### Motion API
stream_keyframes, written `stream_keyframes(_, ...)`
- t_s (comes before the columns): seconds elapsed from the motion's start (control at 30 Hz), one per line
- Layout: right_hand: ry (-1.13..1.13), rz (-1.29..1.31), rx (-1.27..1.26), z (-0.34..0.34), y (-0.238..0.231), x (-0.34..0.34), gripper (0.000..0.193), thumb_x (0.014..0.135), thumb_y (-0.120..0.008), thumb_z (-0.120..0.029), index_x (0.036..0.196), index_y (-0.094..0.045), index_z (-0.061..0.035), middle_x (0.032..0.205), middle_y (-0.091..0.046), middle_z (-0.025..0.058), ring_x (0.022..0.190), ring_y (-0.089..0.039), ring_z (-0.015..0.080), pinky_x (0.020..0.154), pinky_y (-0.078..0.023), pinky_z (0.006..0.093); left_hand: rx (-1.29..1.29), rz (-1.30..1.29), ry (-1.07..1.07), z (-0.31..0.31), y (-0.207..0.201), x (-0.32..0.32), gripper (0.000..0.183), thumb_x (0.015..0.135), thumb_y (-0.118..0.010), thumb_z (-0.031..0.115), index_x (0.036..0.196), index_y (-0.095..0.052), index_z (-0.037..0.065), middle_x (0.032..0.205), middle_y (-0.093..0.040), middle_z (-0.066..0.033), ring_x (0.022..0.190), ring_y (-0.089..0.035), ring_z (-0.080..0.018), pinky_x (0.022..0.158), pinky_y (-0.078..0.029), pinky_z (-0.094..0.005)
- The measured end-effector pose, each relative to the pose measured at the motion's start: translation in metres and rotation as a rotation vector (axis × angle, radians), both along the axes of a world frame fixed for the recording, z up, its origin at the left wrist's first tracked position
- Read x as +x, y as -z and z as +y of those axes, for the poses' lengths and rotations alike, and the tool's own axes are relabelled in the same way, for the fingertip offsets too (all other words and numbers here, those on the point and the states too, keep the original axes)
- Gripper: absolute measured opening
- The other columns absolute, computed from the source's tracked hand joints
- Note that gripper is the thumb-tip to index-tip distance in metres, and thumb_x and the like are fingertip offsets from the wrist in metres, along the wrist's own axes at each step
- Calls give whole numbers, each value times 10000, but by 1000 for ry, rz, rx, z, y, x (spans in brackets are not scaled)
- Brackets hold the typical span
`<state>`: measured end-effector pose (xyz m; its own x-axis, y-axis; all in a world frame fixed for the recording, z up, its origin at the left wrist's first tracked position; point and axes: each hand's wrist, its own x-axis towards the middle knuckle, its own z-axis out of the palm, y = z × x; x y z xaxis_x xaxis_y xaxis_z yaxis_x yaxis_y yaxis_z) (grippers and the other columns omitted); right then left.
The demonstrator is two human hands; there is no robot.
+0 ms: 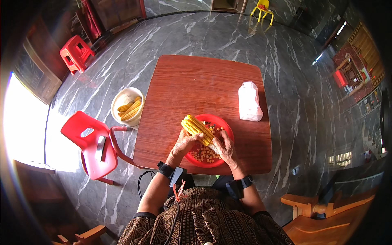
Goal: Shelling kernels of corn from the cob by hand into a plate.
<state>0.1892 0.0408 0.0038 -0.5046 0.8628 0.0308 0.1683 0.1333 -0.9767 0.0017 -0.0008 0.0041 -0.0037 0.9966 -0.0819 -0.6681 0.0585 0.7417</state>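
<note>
Left of the red plate (222, 122), off the table (192, 81), a white bucket (122, 100) holds more cobs. Over the plate, the left hand (184, 145) grips the corn cob (197, 128) near its middle. The cob's long axis slants up-left, away from the body. The right hand (226, 149) closes on its near, stripped end, above loose kernels (204, 155). A white bag (249, 102) lies beyond the plate, rightward.

Grey marble floor (228, 36) is reflecting daylight — a brown square table (192, 81) is standing centrally, red plastic chair (92, 147) and red stool (75, 53) sitting left.
</note>
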Motion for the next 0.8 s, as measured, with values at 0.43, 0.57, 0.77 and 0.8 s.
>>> stream_keyframes(0.43, -18, -81, 66, 1, -8, 2, 421, 833, -630, -314, 1046, -460, 7, 962, -514, 157, 876, -531, 283, 746, -439, 377, 10, 97, 13, 1, 7, -4, 493, 766, -703, 144, 1167, -468, -20, 1057, -602, -142, 960, -609, -258, 829, -521, -396)
stream_keyframes(0.57, -49, -84, 121, 1, -13, 2, 412, 824, -635, -310, 1038, -459, -6, 931, -509, 142, 852, -523, 269, 728, -437, 368, 12, 67, 17, 1, 8, -3, 483, 775, -697, 142, 1166, -467, -25, 1063, -601, -147, 962, -609, -260, 829, -521, -403)
stream_keyframes(0.77, -67, -52, 82, 1, -12, 4, 376, 822, -611, -278, 1041, -461, -11, 907, -519, 115, 803, -532, 227, 710, -439, 344, 39, 52, 5, 1, 8, -2, 525, 773, -707, 186, 1193, -459, -8, 1031, -598, -109, 928, -605, -208, 765, -528, -330)
stream_keyframes(0.8, -64, -51, 84, 2, -11, 6, 376, 822, -611, -278, 1041, -461, -11, 907, -519, 115, 803, -532, 227, 710, -439, 344, 20, 48, 2, 1, 6, -1, 517, 777, -703, 188, 1189, -460, -8, 1031, -597, -110, 928, -605, -210, 762, -533, -335)
